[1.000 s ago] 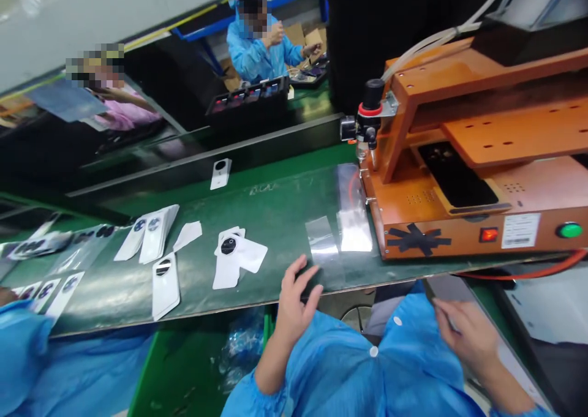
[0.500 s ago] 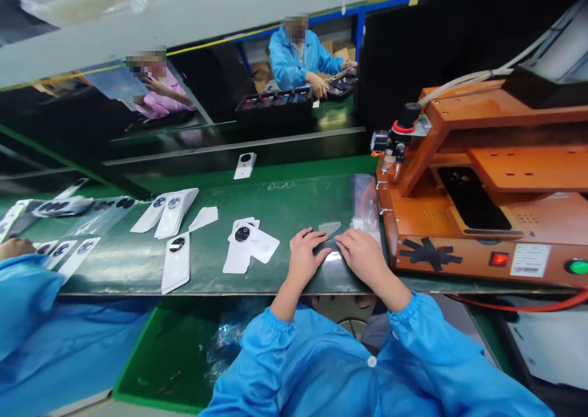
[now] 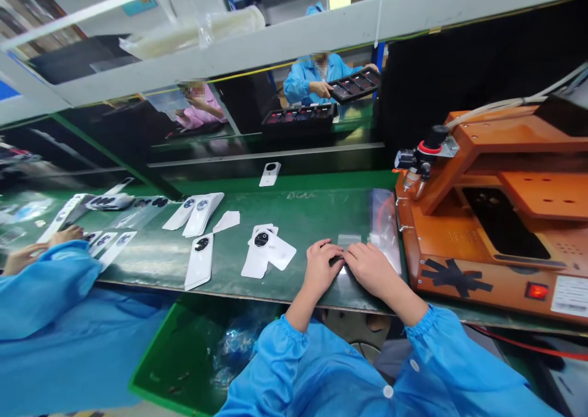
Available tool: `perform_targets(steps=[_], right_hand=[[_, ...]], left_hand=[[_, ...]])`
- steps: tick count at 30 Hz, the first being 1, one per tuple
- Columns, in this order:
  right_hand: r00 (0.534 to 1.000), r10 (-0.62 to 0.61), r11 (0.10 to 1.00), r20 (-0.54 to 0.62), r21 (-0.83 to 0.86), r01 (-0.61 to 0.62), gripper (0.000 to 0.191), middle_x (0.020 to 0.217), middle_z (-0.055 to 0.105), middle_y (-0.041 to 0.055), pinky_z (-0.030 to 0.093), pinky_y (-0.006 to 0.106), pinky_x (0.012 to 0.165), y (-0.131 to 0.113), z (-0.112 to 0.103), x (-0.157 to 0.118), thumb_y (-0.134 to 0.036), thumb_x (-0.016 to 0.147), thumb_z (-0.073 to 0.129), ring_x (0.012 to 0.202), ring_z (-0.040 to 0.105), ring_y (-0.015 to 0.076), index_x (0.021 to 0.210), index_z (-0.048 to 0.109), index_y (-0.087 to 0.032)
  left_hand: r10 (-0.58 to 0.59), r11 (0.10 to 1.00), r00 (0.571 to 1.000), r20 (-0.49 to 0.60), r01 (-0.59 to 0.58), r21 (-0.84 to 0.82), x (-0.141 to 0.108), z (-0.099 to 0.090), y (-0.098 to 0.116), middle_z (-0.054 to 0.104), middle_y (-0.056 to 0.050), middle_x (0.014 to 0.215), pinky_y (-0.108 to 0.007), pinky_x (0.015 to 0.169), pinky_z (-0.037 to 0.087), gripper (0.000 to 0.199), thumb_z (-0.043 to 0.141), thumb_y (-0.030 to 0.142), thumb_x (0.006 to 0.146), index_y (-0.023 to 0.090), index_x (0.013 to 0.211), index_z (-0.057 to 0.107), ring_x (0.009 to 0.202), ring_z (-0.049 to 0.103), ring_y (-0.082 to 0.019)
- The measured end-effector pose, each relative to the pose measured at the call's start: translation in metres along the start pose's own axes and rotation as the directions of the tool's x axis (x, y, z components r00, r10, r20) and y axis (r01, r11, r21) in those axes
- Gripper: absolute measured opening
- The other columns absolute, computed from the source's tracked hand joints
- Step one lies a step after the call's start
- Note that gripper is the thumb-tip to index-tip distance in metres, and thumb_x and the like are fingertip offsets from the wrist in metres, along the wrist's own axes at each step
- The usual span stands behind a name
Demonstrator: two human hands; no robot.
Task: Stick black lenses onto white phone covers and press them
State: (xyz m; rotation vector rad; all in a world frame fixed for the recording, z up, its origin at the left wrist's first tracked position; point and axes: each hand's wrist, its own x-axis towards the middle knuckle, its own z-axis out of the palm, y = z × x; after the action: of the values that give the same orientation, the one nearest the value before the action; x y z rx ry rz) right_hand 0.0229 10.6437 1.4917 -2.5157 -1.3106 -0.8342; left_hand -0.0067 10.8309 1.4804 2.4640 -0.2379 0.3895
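My left hand [image 3: 323, 264] and my right hand [image 3: 369, 267] meet low over the green bench near its front edge. Their fingers are closed, with the tips almost touching, and both pinch a small clear film [image 3: 349, 239]. Its far part shows beyond the fingertips; the fingers cover the rest. Left of my left hand, white phone back covers [image 3: 281, 253] with round black camera areas lie overlapped. A clear plastic sheet [image 3: 384, 233] lies to the right of my right hand.
An orange press machine [image 3: 425, 227] holding a black phone-shaped panel [image 3: 503, 221] stands at the right. Farther left are more white covers [image 3: 199, 264] and a folded white paper [image 3: 227, 221]. A co-worker's blue sleeve [image 3: 59, 276] reaches in. Below is a green bin [image 3: 158, 337].
The view has turned and tilted, so the bench appears shifted right. My hands stay together at the film. Across the bench, a person has lifted a black tray; the left co-worker's hands have come farther into view.
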Motion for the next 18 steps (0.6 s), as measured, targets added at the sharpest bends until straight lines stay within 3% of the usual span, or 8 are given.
perform_targets(steps=[6,11,13,16,18], right_hand=[[0.999,-0.024,1.0,-0.045,-0.003,0.024,0.021,0.092,0.059,0.0044,0.037,0.038,0.073,-0.004,-0.001,0.0,-0.009,0.093,0.061,0.083,0.053,0.0221,0.113,0.066,-0.013],[0.999,-0.031,0.998,-0.036,-0.048,0.029,0.012,0.09,0.058,0.0052,0.041,0.039,0.071,-0.007,-0.006,0.002,-0.005,0.089,0.06,0.081,0.054,0.0228,0.096,0.065,-0.014],[0.999,-0.033,0.998,-0.037,-0.063,0.03,0.014,0.09,0.058,0.0054,0.043,0.039,0.07,-0.007,-0.008,0.002,-0.005,0.089,0.059,0.081,0.056,0.0229,0.098,0.065,-0.015],[0.984,-0.091,0.995,-0.153,-0.062,0.083,0.021,0.086,0.057,0.0057,0.042,0.037,0.065,-0.003,-0.003,-0.003,-0.006,0.089,0.055,0.077,0.056,0.022,0.103,0.065,-0.017],[0.961,-0.146,0.988,-0.235,-0.078,0.131,0.022,0.081,0.055,0.0057,0.04,0.038,0.064,0.004,0.008,-0.006,-0.005,0.088,0.049,0.072,0.054,0.0212,0.097,0.063,-0.019]], left_hand=[[0.003,1.0,1.0,-0.027,-0.003,0.0,-0.001,-0.001,0.005,0.078,0.007,0.109,-0.049,0.112,0.034,0.015,0.077,0.018,0.083,0.029,0.092,0.073,0.129,0.053,-0.024],[0.019,1.0,0.999,-0.038,-0.02,-0.009,0.002,0.004,-0.002,0.078,0.006,0.11,-0.05,0.113,0.037,0.009,0.078,0.023,0.082,0.031,0.085,0.074,0.129,0.053,-0.025],[0.012,1.0,0.999,-0.043,-0.012,-0.007,0.002,0.007,-0.005,0.078,0.003,0.11,-0.051,0.113,0.037,0.008,0.078,0.026,0.082,0.031,0.087,0.075,0.128,0.054,-0.026],[-0.002,1.0,1.0,-0.002,0.002,-0.015,0.001,0.01,-0.008,0.078,-0.002,0.11,-0.054,0.113,0.035,0.012,0.075,0.031,0.083,0.03,0.095,0.075,0.131,0.053,-0.029],[0.026,0.999,0.999,0.019,-0.025,-0.021,0.001,0.013,-0.012,0.078,-0.001,0.109,-0.052,0.112,0.035,0.013,0.074,0.035,0.084,0.03,0.095,0.073,0.133,0.052,-0.027]])
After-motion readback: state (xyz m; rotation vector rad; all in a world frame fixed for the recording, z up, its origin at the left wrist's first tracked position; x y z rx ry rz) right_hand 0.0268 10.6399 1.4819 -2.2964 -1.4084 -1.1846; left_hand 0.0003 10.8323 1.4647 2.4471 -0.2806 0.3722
